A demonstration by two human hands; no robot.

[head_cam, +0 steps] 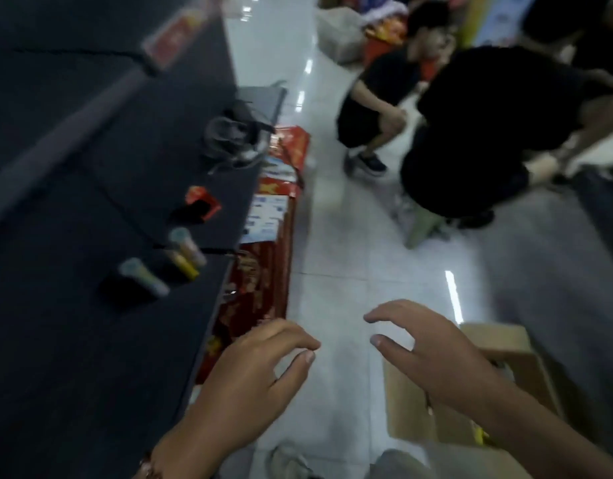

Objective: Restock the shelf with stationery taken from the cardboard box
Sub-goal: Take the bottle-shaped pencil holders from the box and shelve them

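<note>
The open cardboard box (415,413) stands on the floor at the lower right, its inside largely hidden by my right forearm. My right hand (433,350) hovers above its left edge, fingers spread and loosely bent, holding nothing. My left hand (256,371) hangs beside it over the white tiles, fingers relaxed and empty. The dark shelf (73,340) fills the left side. On it stand three stationery tubes (186,248), blurred, and a small red box (201,203).
Red packages (263,271) are stacked under the shelf's edge. A dark bundle (232,136) sits farther along the shelf. Two people in black (477,133) crouch on the tiled aisle ahead, with bags and goods behind them.
</note>
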